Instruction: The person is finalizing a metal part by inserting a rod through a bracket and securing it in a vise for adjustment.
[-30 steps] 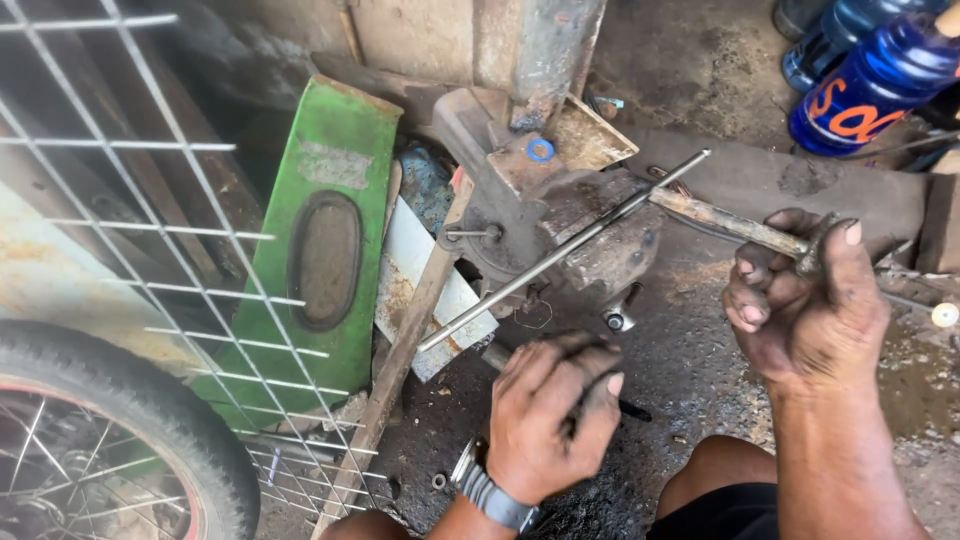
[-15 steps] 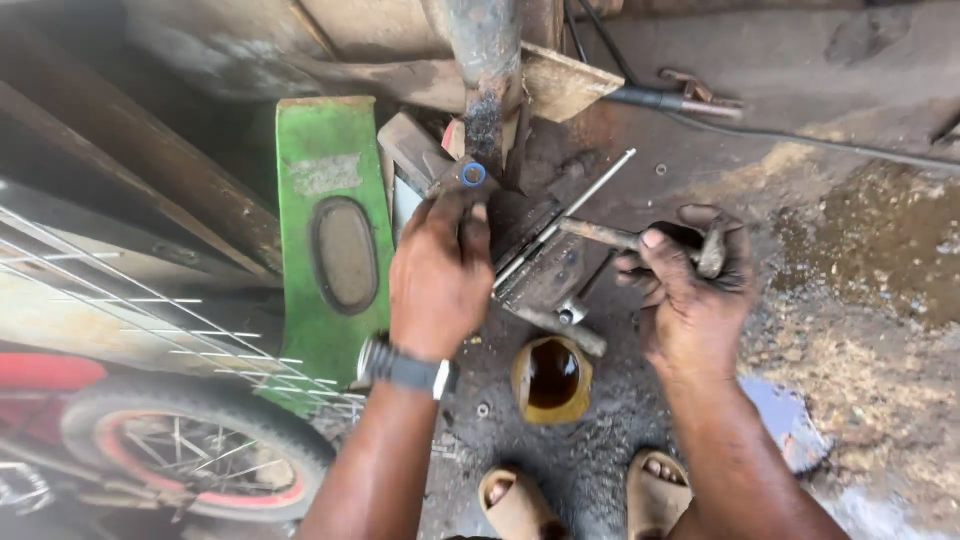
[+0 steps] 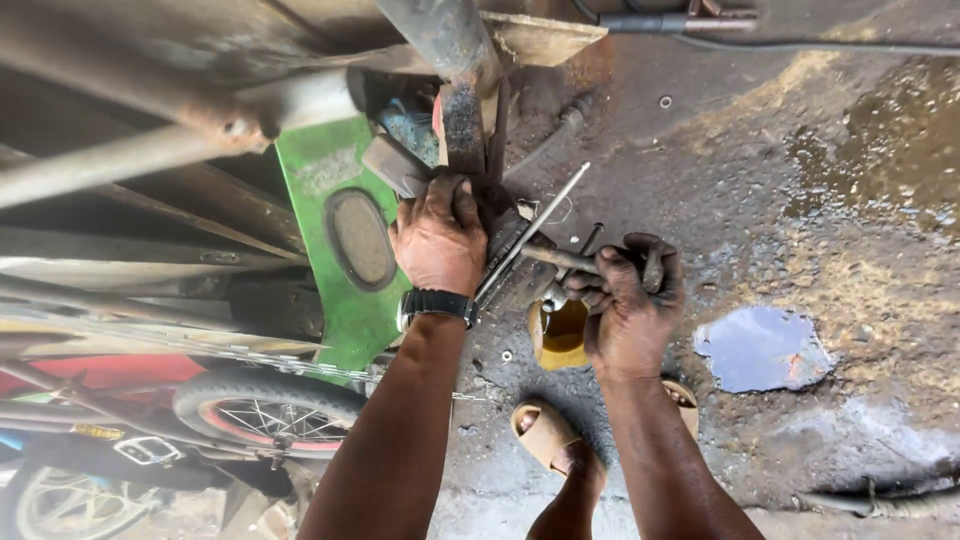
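Looking down through the head camera, we see our left hand [image 3: 440,240] now pressed flat, fingers curled over the dark metal block [image 3: 505,235] beside the green panel [image 3: 345,250], no longer reaching higher as half a second ago. Our right hand [image 3: 630,300] stays clenched around the rusty tool handle [image 3: 560,260], above the yellow cup [image 3: 560,335], beside the long steel rod [image 3: 535,230].

Shiny metal rod [image 3: 535,228], matt green plastic panel [image 3: 340,290]
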